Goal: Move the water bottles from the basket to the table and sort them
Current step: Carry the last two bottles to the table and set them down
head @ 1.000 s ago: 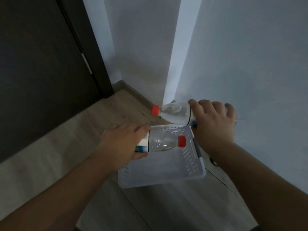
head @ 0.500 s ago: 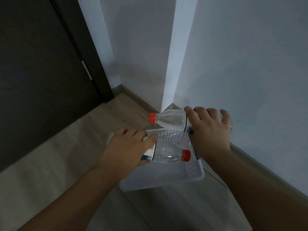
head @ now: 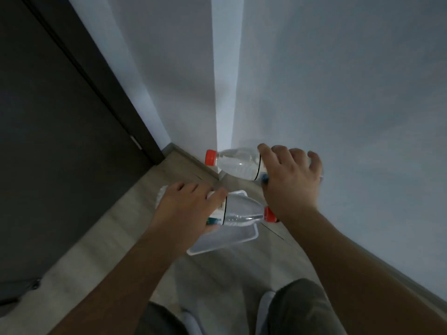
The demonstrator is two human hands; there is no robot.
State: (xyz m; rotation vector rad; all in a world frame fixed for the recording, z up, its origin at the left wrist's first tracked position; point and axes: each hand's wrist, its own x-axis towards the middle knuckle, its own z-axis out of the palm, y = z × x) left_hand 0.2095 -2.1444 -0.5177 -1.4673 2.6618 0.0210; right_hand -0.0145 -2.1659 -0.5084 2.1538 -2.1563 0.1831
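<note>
Both lifted clear since a second ago: my left hand (head: 186,209) grips the near bottle (head: 239,212), my right hand (head: 290,180) the far bottle (head: 238,164); the basket (head: 225,245) below looks emptied, I think, though half hidden, so table next

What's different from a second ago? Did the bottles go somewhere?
Both bottles rose away from the basket, which now looks smaller and farther below them. The view rose too, and the person's legs came into sight. Nothing was let go: the left hand still grips the left bottle, cap pointing right, and the right hand the right bottle, cap pointing left. The basket stayed on the floor.
</note>
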